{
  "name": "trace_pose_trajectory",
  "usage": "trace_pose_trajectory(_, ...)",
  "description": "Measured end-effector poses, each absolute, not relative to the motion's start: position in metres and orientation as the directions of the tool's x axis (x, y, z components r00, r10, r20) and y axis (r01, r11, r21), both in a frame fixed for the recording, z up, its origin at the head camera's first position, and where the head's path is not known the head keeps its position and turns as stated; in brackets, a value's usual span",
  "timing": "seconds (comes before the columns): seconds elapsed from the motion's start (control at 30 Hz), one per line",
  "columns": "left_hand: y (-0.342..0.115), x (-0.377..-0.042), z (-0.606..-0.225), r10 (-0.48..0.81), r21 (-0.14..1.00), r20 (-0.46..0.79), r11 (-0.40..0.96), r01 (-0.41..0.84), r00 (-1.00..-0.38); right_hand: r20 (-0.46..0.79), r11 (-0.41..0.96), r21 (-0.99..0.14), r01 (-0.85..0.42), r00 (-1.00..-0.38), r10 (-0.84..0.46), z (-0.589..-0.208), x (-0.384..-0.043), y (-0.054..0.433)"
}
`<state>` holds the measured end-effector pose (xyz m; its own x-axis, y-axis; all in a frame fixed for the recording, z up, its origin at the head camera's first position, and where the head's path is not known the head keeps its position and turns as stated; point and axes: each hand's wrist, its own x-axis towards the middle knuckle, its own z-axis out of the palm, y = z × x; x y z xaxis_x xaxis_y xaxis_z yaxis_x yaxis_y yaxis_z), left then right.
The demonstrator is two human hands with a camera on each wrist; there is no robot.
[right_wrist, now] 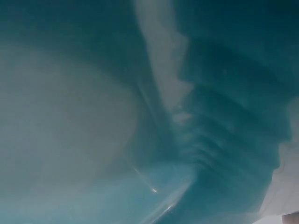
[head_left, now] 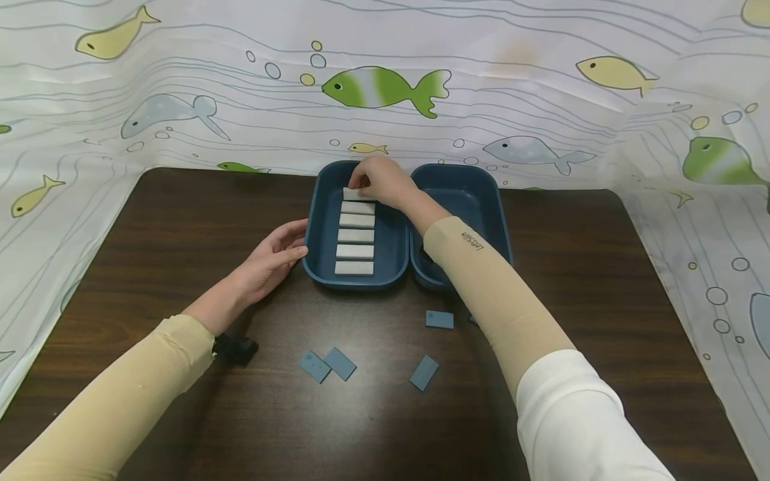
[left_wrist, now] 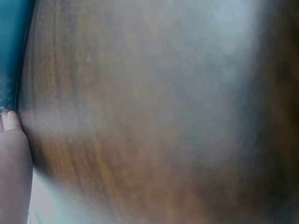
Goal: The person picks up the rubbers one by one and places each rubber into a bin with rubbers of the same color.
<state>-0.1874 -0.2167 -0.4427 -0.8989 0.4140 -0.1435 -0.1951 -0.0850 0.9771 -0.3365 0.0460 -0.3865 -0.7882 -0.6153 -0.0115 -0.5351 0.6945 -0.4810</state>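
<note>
In the head view, a row of white-edged tiles (head_left: 355, 235) runs front to back inside the left blue tray (head_left: 394, 267). My right hand (head_left: 385, 182) reaches over this tray, its fingertips pinching the rearmost tile (head_left: 351, 194), which they partly cover. Beside the tray's left wall is my left hand (head_left: 273, 257), thumb and fingertips touching the side with the fingers fairly straight. The left wrist view has part of that hand (left_wrist: 14, 168) against the tray's side (left_wrist: 11, 51). Blurred blue tray plastic (right_wrist: 224, 116) fills most of the right wrist view.
A second blue tray (head_left: 457, 175) adjoins on the right, partly behind my right forearm. Several blue tiles lie on the dark wooden table (head_left: 361, 441): an overlapping pair (head_left: 314, 366), one tile (head_left: 424, 373) and another (head_left: 440, 319). A fish-print sheet (head_left: 259, 133) stands behind the table.
</note>
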Motion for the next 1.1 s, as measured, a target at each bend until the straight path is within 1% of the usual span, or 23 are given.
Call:
trace_pose_trajectory(0.33,-0.2174,-0.1864,-0.4418,0.417,0.978,-0.134,-0.089,-0.187,-0.899,0.002,0.696,-0.467,-0.546,-0.788,-0.616,-0.3875,-0.3345,0.0448)
trace_pose_trajectory(1.1,-0.2176,-0.1866,-0.4403,0.418,0.977,-0.137,-0.092,-0.192,-0.898,-0.043,0.709,-0.447,-0.545,-0.779,-0.626,-0.3892,-0.3364,0.0435)
